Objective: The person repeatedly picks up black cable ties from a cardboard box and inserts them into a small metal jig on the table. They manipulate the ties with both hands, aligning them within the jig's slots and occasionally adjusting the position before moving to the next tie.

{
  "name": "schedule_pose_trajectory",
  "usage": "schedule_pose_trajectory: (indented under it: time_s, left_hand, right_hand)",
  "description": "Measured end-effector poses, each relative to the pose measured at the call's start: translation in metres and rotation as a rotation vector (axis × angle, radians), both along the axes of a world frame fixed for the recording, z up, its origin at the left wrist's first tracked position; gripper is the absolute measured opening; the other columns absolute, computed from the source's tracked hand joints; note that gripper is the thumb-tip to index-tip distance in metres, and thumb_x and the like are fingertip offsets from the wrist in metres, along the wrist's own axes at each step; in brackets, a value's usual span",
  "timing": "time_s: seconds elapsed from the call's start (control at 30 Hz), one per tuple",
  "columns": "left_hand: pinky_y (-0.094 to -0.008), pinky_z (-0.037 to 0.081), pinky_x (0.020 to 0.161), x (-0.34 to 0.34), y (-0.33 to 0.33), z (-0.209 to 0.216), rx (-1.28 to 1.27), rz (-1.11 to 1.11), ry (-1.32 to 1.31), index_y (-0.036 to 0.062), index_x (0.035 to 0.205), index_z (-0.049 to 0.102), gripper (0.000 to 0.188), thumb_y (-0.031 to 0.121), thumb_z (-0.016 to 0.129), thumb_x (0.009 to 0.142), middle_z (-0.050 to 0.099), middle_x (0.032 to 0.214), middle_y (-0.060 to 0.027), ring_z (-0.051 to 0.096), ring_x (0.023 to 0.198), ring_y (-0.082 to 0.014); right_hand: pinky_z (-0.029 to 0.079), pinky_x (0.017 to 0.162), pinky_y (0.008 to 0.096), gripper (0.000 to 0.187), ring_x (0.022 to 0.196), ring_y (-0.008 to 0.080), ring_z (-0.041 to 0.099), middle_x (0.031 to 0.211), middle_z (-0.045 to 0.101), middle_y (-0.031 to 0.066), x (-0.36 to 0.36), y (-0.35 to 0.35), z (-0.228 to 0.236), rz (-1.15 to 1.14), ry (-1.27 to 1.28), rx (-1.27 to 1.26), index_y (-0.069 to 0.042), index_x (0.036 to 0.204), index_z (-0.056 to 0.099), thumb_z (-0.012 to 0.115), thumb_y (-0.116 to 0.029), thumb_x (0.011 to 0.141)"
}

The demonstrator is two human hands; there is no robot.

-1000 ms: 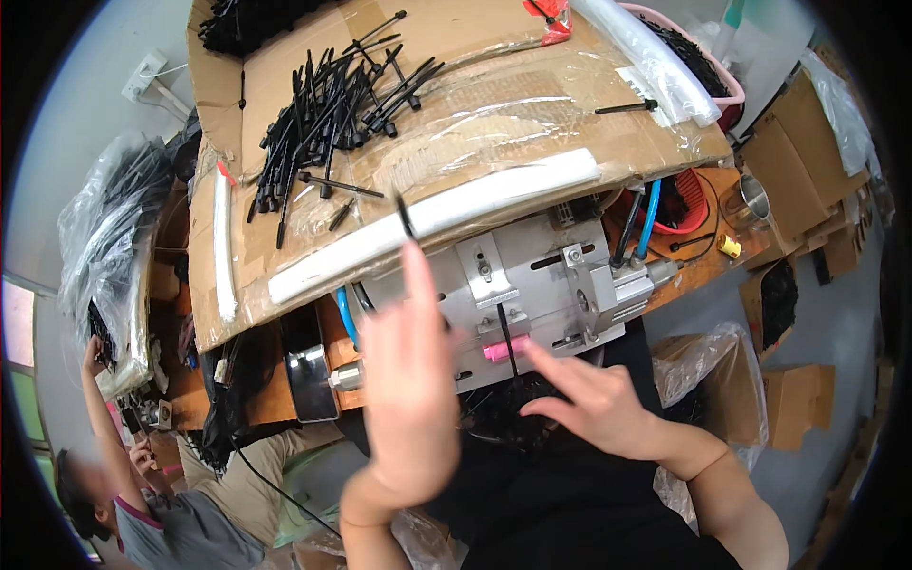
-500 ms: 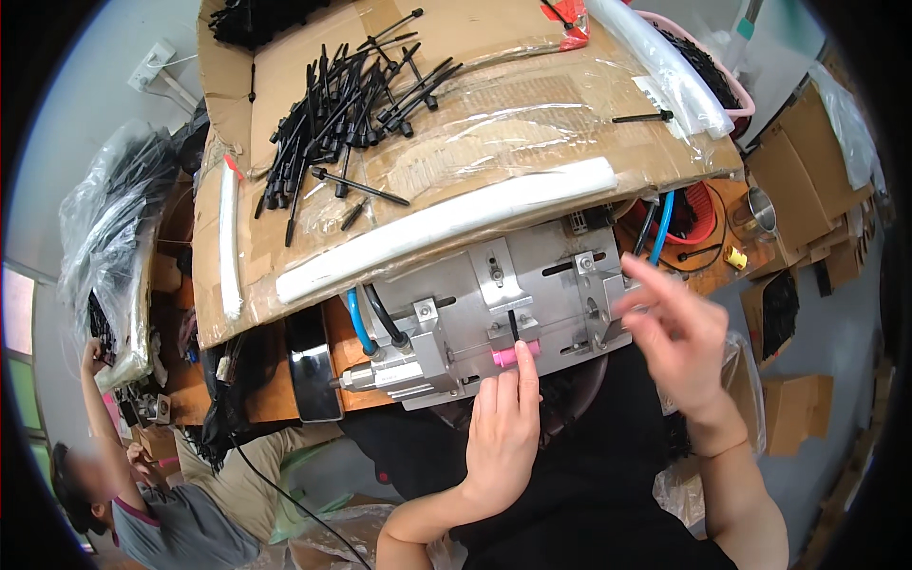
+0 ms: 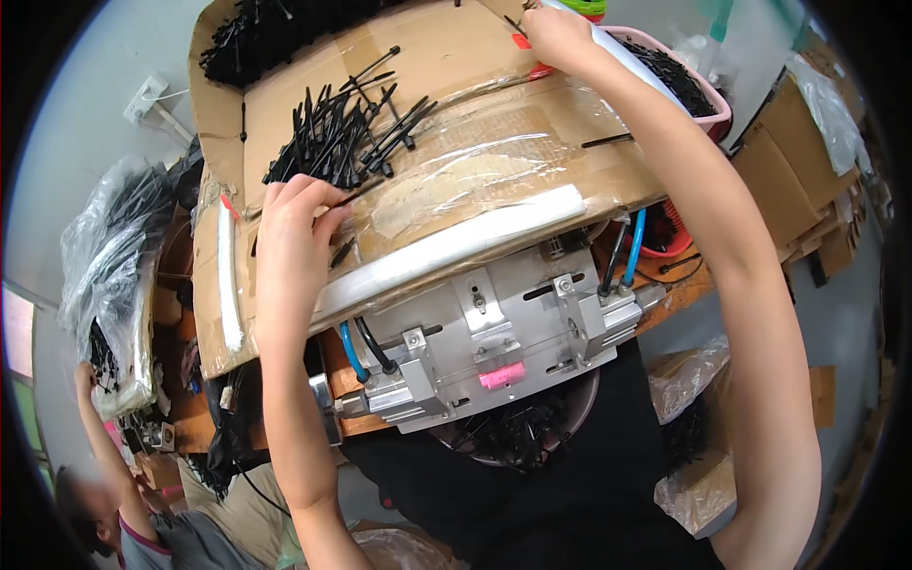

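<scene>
In apparent picking, a black tie (image 3: 367, 190) was pinched by the left grip (image 3: 293, 231) over the cardboard tray (image 3: 494, 122); closure of the right grip (image 3: 559, 40), at its far right, was indeterminable. Lifting seemed required.

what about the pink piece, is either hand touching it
No: the left hand and right hand are over the cardboard, away from the pink piece.

Plain black cloth (image 3: 532, 508) covers the person's trunk and lap; whether it is one garment or two cannot be told. A small red spot (image 3: 385, 502) shows at the cloth's left edge. To either side of the cloth, the left arm (image 3: 302, 437) and right arm (image 3: 755, 304) are bare, as are the left hand (image 3: 293, 228) and right hand (image 3: 559, 38).
</scene>
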State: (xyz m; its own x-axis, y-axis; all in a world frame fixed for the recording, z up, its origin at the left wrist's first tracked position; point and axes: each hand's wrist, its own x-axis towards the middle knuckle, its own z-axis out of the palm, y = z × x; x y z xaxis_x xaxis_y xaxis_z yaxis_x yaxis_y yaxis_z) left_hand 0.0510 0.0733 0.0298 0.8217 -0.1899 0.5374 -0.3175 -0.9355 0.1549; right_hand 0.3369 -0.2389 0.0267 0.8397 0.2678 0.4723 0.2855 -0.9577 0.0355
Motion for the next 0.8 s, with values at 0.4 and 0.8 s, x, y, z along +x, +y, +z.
schedule_pose_trajectory:
  time_s: [0.4,0.8]
  left_hand:
    - [-0.0379,0.051,0.077,-0.066,-0.001,0.028,-0.102,-0.229,0.321,-0.0004,0.102,0.065,0.025,-0.010,0.061,0.080,0.064,0.096,-0.0181,0.063,0.086,-0.0360]
    - [-0.0366,0.043,0.074,-0.195,-0.143,-0.099,-0.137,-0.005,0.150,-0.0060,0.138,0.049,0.072,0.010,0.078,0.073,0.057,0.091,-0.0089,0.052,0.079,-0.0255]
  right_hand:
    - [0.054,0.077,0.0376,0.013,0.091,0.0275,0.068,0.097,0.070,0.0139,-0.099,-0.002,0.010,0.434,-0.059,0.133,0.001,0.098,0.065,0.065,-0.001,0.085]
    - [0.045,0.066,0.0198,0.027,0.076,0.0071,0.058,0.090,0.066,0.0046,-0.251,-0.017,0.020,0.696,0.366,1.155,-0.001,0.120,0.063,0.059,-0.009,0.094]
